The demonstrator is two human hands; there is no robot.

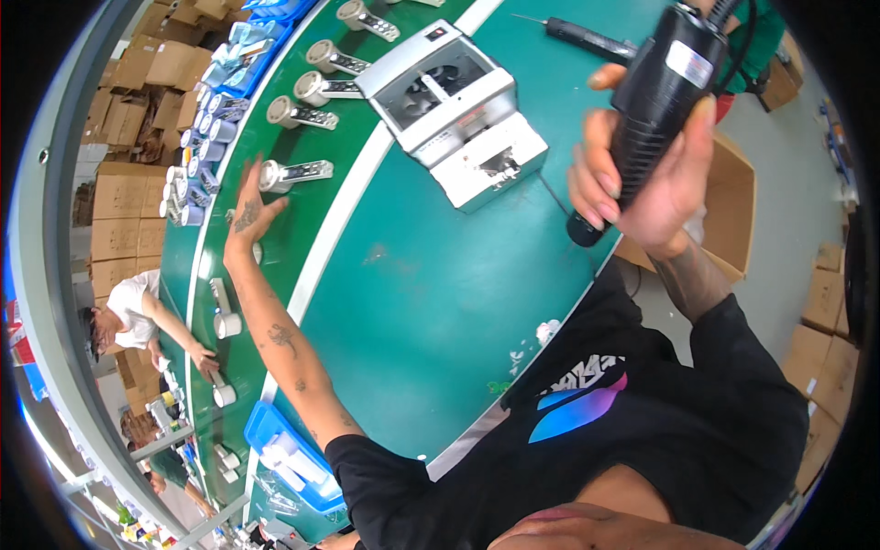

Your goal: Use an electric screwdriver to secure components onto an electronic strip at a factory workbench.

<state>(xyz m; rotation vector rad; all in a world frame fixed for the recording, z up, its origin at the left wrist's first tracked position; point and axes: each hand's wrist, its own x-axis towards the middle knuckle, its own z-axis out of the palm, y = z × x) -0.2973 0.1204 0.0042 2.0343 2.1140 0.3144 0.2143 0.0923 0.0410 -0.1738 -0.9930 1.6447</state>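
Observation:
A thick black corded electric screwdriver [665, 101] is gripped in my right hand [674, 179], raised over the table's right side. My left arm stretches far across the green conveyor belt [307, 215]. There my left hand [247, 206] is apart from its thumb, the fingers slightly blurred and nothing visible in them. Right beside those fingers lies a small handheld device [298, 174] with a round pale head and a straight handle showing its open inside. Farther along the belt lie several similar devices [339, 87].
A grey screw feeder [435, 87] with a white front box stands on the green table [394, 302]. Behind it lies a slim black screwdriver [587, 38]. A blue tray [266, 426] holds white parts. At left, a person in white [137, 307] reaches onto the belt. An open carton [733, 202] stands at right.

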